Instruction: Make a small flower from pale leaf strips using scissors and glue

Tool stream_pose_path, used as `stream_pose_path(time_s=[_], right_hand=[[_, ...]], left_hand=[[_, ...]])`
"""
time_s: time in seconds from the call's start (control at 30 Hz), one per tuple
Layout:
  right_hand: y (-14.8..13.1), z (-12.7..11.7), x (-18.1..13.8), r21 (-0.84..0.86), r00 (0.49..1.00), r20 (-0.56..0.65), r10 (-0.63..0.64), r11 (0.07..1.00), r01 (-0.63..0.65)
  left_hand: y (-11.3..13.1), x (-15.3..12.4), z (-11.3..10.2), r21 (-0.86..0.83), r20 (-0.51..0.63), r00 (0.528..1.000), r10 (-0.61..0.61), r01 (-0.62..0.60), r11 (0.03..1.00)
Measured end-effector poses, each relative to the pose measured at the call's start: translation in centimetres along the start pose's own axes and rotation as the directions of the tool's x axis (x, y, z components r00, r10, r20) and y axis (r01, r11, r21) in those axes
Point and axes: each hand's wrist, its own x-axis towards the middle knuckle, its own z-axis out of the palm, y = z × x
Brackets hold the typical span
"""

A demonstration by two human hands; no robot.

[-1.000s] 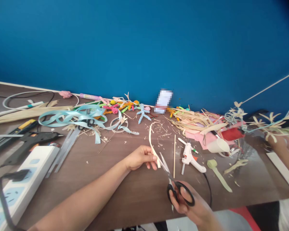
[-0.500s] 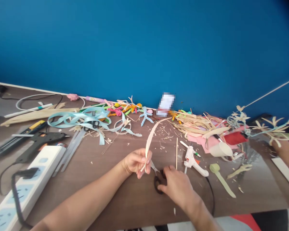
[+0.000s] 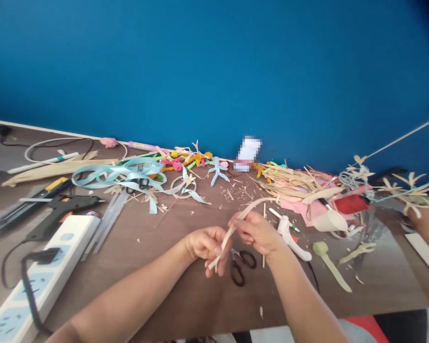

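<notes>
A long cream strip (image 3: 250,206), thin and curved, stretches between my two hands above the table. Near its lower end, which looks split, my left hand (image 3: 210,245) pinches it. My right hand (image 3: 256,232) grips the strip further up, and its far part arcs away to the right. Black-handled scissors (image 3: 238,276) lie on the table just below my hands, touched by neither; part of their blades is hidden behind my left fingers.
A white glue gun (image 3: 289,236) lies right of my right hand, with a pale green rolled strip (image 3: 329,267) beyond it. At left are a power strip (image 3: 39,281), a black glue gun (image 3: 62,209) and blue ribbon (image 3: 117,174). Another person's hand (image 3: 427,226) is at far right.
My right hand has left the scissors on the table and moved up to grip the strip. The strip now leans further right and lower. My left hand keeps its hold.
</notes>
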Motion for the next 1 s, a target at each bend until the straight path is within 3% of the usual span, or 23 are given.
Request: stream_pose_path(time_s=[0.13, 0.4, 0.5, 0.57, 0.67, 0.7, 0.77, 0.87, 1.0], right_hand=[[0.1, -0.4, -0.1, 0.045, 1.0, -0.001, 0.013, 0.999, -0.013], [-0.5, -0.7, -0.6, 0.302, 0.997, 0.071, -0.001, 0.953, -0.021], [-0.8, -1.6, -0.2, 0.329, 0.998, -0.029, -0.061, 0.942, 0.067], [-0.8, -2.4, 0.1, 0.331, 0.971, -0.19, -0.148, 0.921, 0.205], [0.0, -3.4, 0.2, 0.281, 0.878, -0.424, -0.224, 0.889, 0.362], [0.5, -3.5, 0.2, 0.259, 0.87, -0.446, -0.21, 0.9, 0.35], [1.6, -3.4, -0.2, 0.189, 0.904, -0.399, -0.154, 0.951, 0.246], [2.8, -2.8, -0.7, -0.011, 0.937, -0.32, -0.143, 0.989, 0.147], [2.8, -2.3, -1.0, -0.158, 0.912, -0.36, -0.198, 0.976, 0.149]], left_hand=[[0.1, 0.0, 0.1, -0.016, 0.019, 1.0, -0.002, 0.003, 1.0], [0.4, -0.1, 0.1, 0.05, -0.012, 1.0, 0.002, -0.001, 0.999], [0.3, 0.4, 0.2, 0.094, -0.115, 0.991, 0.067, -0.057, 0.994], [0.1, 1.0, 0.4, 0.157, -0.247, 0.953, 0.177, -0.141, 0.977], [-0.3, 1.9, 0.9, 0.334, -0.416, 0.833, 0.365, -0.234, 0.913], [-0.4, 2.2, 1.0, 0.394, -0.45, 0.794, 0.408, -0.234, 0.889], [-0.6, 2.4, 1.2, 0.484, -0.488, 0.747, 0.451, -0.198, 0.852], [-0.8, 2.5, 1.4, 0.556, -0.512, 0.731, 0.452, -0.119, 0.823], [-0.9, 2.5, 1.7, 0.609, -0.509, 0.743, 0.434, -0.045, 0.792]])
